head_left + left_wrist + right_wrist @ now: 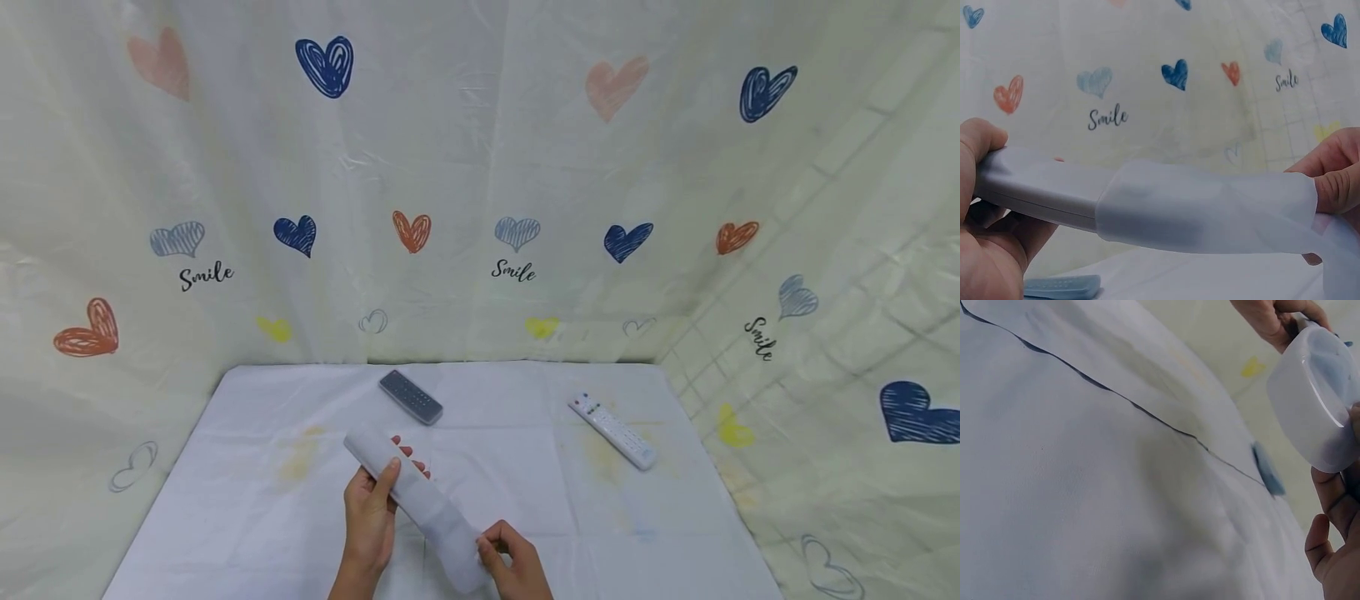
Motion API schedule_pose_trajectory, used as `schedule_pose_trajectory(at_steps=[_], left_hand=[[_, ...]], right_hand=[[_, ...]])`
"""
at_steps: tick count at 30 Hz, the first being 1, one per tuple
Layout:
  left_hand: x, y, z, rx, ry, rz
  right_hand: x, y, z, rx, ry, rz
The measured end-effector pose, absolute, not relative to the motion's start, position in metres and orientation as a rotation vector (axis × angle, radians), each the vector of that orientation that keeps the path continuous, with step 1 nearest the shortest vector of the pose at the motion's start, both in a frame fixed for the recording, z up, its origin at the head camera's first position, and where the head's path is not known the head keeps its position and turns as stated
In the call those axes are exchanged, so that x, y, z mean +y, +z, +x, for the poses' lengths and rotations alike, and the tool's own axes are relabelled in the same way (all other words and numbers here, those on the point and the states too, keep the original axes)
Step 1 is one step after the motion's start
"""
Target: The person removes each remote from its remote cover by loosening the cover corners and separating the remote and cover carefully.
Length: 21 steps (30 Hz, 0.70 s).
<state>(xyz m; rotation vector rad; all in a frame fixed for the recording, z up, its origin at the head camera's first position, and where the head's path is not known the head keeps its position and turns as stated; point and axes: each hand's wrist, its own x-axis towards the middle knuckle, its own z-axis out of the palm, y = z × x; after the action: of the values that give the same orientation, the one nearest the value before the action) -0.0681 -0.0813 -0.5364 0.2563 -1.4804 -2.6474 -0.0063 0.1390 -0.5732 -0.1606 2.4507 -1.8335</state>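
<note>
My left hand (367,517) grips one end of a long white remote control (1041,190), thumb on top and fingers along its far side. A translucent white soft sleeve (1204,206) covers the rest of the remote and reaches past its other end. At that loose end my right hand (516,562) pinches the sleeve's edge between thumb and fingers. In the right wrist view the sleeve's mouth (1329,369) gapes as a rounded opening. The remote slants down toward the right hand in the head view, with its plain side up and its buttons hidden.
A dark grey remote (411,397) lies at the back of the white-covered table (247,467), beyond the left hand. Another white remote (612,431) with buttons up lies to the right. A sheet (465,167) printed with hearts hangs behind the table.
</note>
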Motion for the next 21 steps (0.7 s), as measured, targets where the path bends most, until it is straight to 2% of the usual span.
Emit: schedule_pose_trajectory(at_steps=[17,21], left_hand=[[-0.088,-0.529,-0.07,-1.543,-2.554,0.226],[-0.091,-0.531,-0.068,-1.523,-2.558,0.258]], right_hand=[[0.127,-0.581,-0.01,2.433,-1.934,-0.236],[0.124,-0.58,-0.008,2.402,-1.924,-0.184]])
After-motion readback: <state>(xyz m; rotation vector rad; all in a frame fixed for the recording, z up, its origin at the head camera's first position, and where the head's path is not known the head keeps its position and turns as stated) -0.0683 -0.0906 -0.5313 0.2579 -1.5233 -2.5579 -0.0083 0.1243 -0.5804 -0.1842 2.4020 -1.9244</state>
